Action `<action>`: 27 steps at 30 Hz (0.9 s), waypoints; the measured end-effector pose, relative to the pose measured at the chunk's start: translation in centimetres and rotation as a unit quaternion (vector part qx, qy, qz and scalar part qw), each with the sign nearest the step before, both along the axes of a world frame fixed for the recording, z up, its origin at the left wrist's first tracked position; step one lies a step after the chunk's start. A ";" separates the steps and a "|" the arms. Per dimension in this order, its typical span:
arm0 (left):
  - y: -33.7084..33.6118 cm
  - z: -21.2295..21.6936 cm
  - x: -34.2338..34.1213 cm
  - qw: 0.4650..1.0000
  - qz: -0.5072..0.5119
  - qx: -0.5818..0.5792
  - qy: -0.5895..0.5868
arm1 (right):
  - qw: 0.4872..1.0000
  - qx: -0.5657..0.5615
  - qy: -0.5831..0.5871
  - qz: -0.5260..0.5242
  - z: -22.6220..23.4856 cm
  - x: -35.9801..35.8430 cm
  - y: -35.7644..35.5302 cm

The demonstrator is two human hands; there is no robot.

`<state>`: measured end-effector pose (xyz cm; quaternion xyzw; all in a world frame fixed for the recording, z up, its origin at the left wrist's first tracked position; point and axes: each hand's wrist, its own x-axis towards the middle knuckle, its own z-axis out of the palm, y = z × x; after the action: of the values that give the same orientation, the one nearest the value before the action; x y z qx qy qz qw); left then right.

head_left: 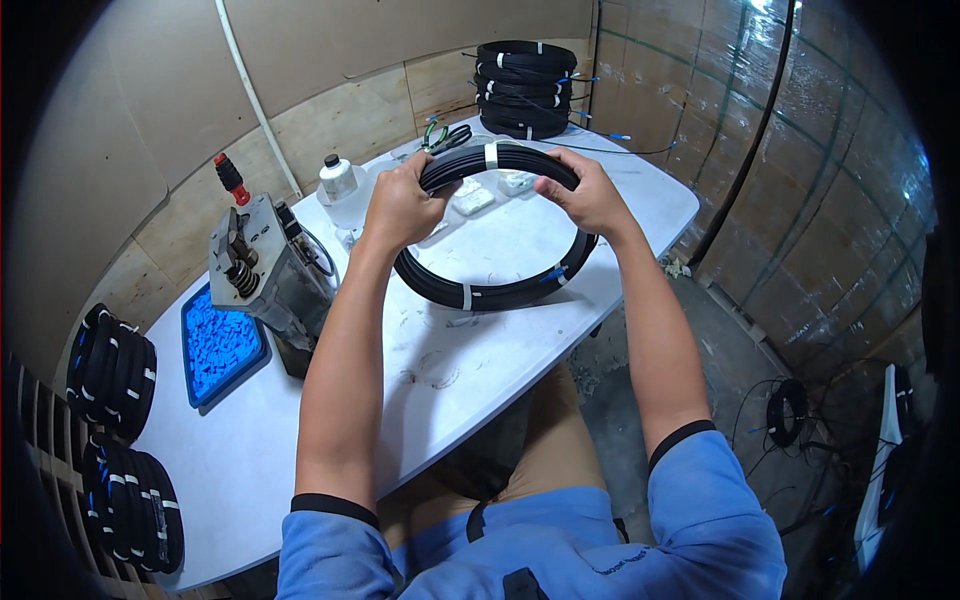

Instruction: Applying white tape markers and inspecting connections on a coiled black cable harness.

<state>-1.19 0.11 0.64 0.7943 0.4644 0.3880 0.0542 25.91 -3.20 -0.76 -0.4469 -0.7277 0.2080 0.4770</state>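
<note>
A coil of black cable [430, 288] is held up over the white table by both my hands, tilted with its far side raised. White bands wrap it at the top and bottom, and a small blue piece shows on its lower right. My left hand [408, 200] grips the coil's upper left, fingers wrapped round it. On the upper right, my right hand [588, 192] closes on the same coil, thumb on the inner side. Through the ring, small clear plastic packets [473, 200] are visible on the table. The fingers behind the coil are partly hidden.
Left of my arm stands a metal machine [262, 265] beside a tray [262, 362] of small blue pieces. A white bottle [338, 178], pliers [433, 134] and scissors [455, 136] lie farther back. Stacked cable coils [525, 90] stand at the far edge; more coils [130, 500] sit left.
</note>
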 end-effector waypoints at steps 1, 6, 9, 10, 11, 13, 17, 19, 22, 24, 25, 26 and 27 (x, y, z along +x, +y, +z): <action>0.0 -0.2 -0.2 0.998 -0.043 0.011 -0.042 | 1.000 0.001 -0.001 -0.001 0.0 0.0 -0.1; 1.0 -7.3 -2.7 0.970 -0.063 -0.029 -0.234 | 0.998 0.051 0.040 -0.022 -1.2 0.0 0.0; 1.2 -16.1 -4.9 0.918 -0.003 -0.165 -0.362 | 0.998 0.031 0.030 -0.046 -0.4 -1.6 -1.1; 0.3 -17.1 -2.8 0.900 -0.022 -0.220 -0.375 | 0.997 0.023 0.044 -0.067 -1.3 -0.7 -0.8; -0.4 -17.2 -1.1 0.866 -0.052 -0.224 -0.444 | 0.995 0.045 0.068 -0.063 -2.1 -0.1 -0.3; -1.4 -16.5 -0.1 0.827 -0.078 -0.223 -0.509 | 0.994 0.040 0.086 -0.062 -2.8 0.2 -0.2; -1.5 -12.7 -1.5 0.845 0.025 -0.189 -0.500 | 0.968 -0.065 0.235 -0.066 -3.6 -0.6 -0.6; -2.0 -9.9 -1.8 0.841 0.043 -0.186 -0.506 | 0.947 -0.090 0.302 -0.063 -5.1 -1.0 -0.3; -2.7 -8.0 -2.4 0.887 0.059 -0.195 -0.415 | 0.891 -0.168 0.418 -0.055 -8.9 -1.4 0.7; -2.3 -8.8 -3.8 0.877 0.032 -0.216 -0.428 | 0.873 -0.215 0.432 -0.075 -10.1 -2.3 0.7; -2.1 -9.4 -4.4 0.865 0.003 -0.238 -0.442 | 0.864 -0.233 0.443 -0.060 -10.7 -2.4 1.0; -2.2 -9.6 -4.4 0.865 0.001 -0.240 -0.441 | 0.863 -0.232 0.444 -0.063 -10.7 -2.4 1.0; -2.3 -9.8 -4.5 0.859 -0.034 -0.221 -0.461 | 0.863 -0.232 0.445 -0.056 -10.8 -2.4 1.1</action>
<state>-5.65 -2.21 -9.20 0.5071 0.4324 0.5951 0.4491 23.48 -2.15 -11.59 -0.4449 -0.3429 0.5204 0.6432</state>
